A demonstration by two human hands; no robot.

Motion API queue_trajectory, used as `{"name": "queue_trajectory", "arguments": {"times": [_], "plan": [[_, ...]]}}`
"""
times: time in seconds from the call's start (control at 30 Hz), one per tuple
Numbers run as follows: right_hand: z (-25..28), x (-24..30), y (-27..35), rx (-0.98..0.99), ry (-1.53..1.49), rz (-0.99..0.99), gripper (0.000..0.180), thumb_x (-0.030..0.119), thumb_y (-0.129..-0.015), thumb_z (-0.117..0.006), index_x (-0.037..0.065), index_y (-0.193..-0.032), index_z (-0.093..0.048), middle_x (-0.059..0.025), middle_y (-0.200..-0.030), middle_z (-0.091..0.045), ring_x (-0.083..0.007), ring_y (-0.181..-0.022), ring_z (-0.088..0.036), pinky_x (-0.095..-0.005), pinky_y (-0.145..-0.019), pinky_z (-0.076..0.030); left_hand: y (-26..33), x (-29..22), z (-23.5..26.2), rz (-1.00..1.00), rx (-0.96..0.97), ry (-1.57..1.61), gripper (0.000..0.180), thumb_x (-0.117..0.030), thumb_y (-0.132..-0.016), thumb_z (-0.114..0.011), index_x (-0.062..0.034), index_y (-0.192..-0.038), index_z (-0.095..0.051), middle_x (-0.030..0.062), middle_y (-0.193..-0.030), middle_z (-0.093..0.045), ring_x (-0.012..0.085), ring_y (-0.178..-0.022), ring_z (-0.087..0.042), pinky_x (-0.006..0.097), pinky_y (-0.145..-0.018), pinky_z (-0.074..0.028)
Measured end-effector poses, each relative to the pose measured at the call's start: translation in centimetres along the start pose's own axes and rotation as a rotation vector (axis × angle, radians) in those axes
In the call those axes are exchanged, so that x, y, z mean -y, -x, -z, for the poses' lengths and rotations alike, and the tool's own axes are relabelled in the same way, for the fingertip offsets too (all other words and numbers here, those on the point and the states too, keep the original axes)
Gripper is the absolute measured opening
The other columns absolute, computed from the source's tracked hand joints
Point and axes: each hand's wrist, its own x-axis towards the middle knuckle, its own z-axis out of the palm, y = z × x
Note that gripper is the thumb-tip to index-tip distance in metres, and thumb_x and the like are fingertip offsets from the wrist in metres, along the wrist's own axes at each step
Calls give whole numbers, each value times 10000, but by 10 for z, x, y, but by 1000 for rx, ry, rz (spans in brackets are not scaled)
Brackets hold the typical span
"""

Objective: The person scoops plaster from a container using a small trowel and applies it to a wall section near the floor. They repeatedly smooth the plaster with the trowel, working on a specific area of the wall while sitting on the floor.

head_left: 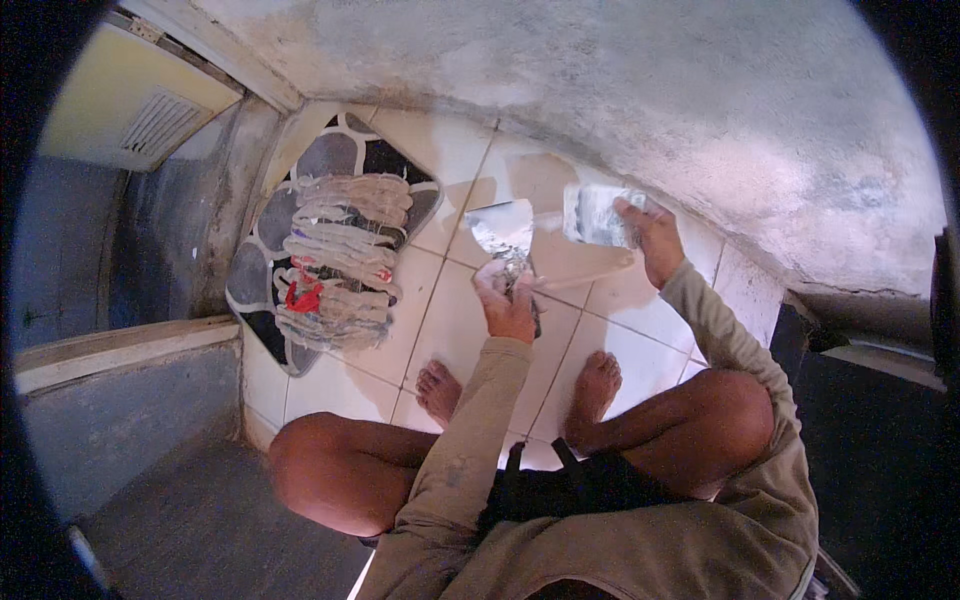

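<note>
My left hand [508, 308] is closed around a putty knife, whose broad, shiny metal blade [503, 228] points away from me over the tiles. Part of a dark handle shows below the fingers. To its right, my right hand [655, 240] grips the right end of a pale, silvery rectangular piece [592, 214]. This piece is blurred, so its kind is unclear; it is held close to the base of the wall, apart from the blade.
A grey, black and white patterned mat [272, 262] lies at left, with looped cloth strands [345, 255] and a red scrap [303, 297] on it. White floor tiles [425, 300] carry damp-looking patches. A stained wall [640, 90] rises ahead; a raised sill [130, 358] borders the left.
</note>
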Motion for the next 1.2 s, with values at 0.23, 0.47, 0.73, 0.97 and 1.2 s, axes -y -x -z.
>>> {"name": "queue_trajectory", "arguments": {"times": [0.23,0.47,0.73,0.97,1.2], "plan": [[-49,41,43,-133,-392,25,348,149,-776,-703,22,-1067,-563,-32,-914,-631,-90,-792,-580,-212,-642,-438,6,-10,-54,120,382,-119,266,-325,-885,-566,-60,-872,-552,-34,-644,-481,41,-492,-427,205,-395,-319],[-24,16,70,140,-636,-219,441,313,-863,-611,53,-1194,-480,-30,-1023,-561,-81,-787,-533,-252,-652,-470,0,-15,-52,188,322,-48,231,-293,-907,-542,-66,-871,-566,-38,-652,-457,41,-500,-373,225,-395,-304],[-20,-1,74,216,-127,-128,407,334,-852,-586,29,-1114,-523,-32,-848,-562,-131,-710,-555,-305,-586,-524,-16,-41,-51,141,527,-26,350,-320,-865,-584,7,-989,-596,86,-913,-619,149,-838,-569,304,-760,-447],[48,35,70,133,1184,585,320,203,-799,-573,99,-1101,-582,-145,-778,-613,-268,-629,-614,-382,-555,-495,-114,74,7,-54,105,-33,547,-378,-912,-479,72,-1222,-463,184,-1203,-520,253,-1107,-482,335,-974,-342],[-14,38,2,312,1708,612,168,165,-782,-526,130,-878,-660,-137,-740,-624,-297,-666,-635,-413,-563,-511,-138,121,-38,-228,-105,-422,594,-417,-937,-374,81,-1260,-389,272,-1259,-451,389,-1166,-434,395,-991,-325]]}}
